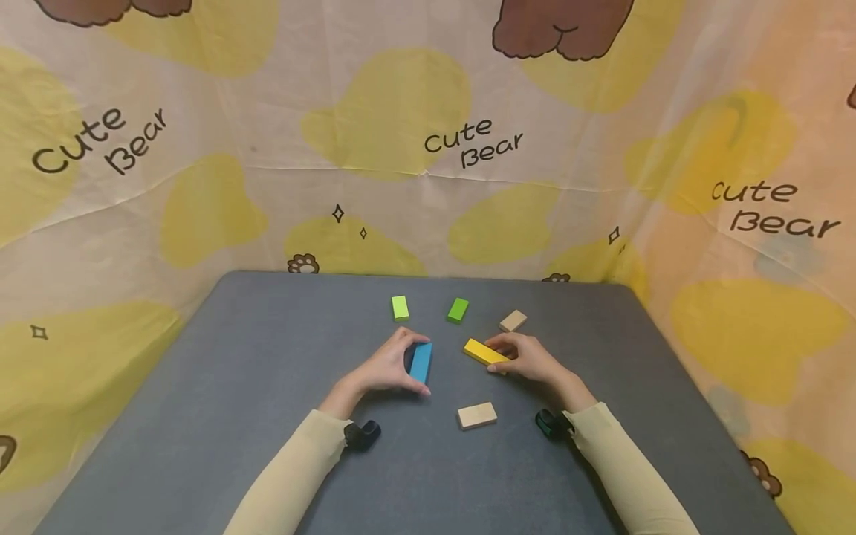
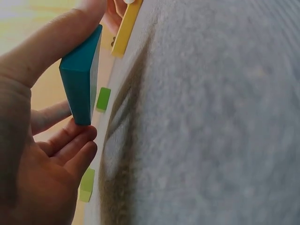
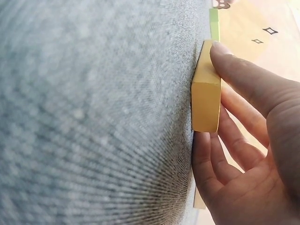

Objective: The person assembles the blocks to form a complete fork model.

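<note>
A long blue block (image 1: 420,362) is held by my left hand (image 1: 388,364), thumb at its near end and fingertips at the far end. In the left wrist view the blue block (image 2: 80,79) appears lifted off the table, with a shadow beside it. My right hand (image 1: 528,358) pinches a long yellow block (image 1: 483,352) between thumb and fingers. Seen from the right wrist, the yellow block (image 3: 206,98) lies on or very close to the grey surface. The two blocks are apart, blue to the left of yellow.
Behind the hands lie a light green block (image 1: 400,308), a darker green block (image 1: 458,310) and a plain wooden block (image 1: 513,321). Nearer to me is another wooden block (image 1: 477,416). The grey table (image 1: 267,334) meets printed cloth walls (image 1: 388,148) at the back and sides.
</note>
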`<state>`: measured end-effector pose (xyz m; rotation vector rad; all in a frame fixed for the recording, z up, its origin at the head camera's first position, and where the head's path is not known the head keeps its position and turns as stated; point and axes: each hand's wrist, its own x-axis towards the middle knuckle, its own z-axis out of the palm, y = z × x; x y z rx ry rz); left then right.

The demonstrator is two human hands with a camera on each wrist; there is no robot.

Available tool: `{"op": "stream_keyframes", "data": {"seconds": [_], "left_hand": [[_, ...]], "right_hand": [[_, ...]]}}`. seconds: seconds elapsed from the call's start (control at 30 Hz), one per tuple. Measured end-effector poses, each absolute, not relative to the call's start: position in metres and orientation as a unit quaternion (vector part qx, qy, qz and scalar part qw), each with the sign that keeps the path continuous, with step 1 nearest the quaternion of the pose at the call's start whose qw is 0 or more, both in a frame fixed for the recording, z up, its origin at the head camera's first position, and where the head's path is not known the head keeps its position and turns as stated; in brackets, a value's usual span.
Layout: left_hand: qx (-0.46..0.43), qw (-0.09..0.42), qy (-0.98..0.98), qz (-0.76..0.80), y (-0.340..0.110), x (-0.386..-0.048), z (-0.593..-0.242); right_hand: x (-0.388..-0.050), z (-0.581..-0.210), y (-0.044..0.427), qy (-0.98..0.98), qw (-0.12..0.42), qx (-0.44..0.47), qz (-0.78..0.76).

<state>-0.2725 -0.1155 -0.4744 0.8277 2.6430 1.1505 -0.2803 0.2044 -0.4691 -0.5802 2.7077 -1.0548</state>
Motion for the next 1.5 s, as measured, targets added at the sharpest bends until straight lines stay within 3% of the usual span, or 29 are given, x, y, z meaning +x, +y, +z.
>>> {"op": "stream_keyframes", "data": {"seconds": [1.5], "left_hand": [[0.237,0.062,0.89,0.384,-0.083,-0.257,-0.479]], "right_hand": [[-0.281,-0.47,0.206,0.908,0.092,-0.202,-0.356]]}}
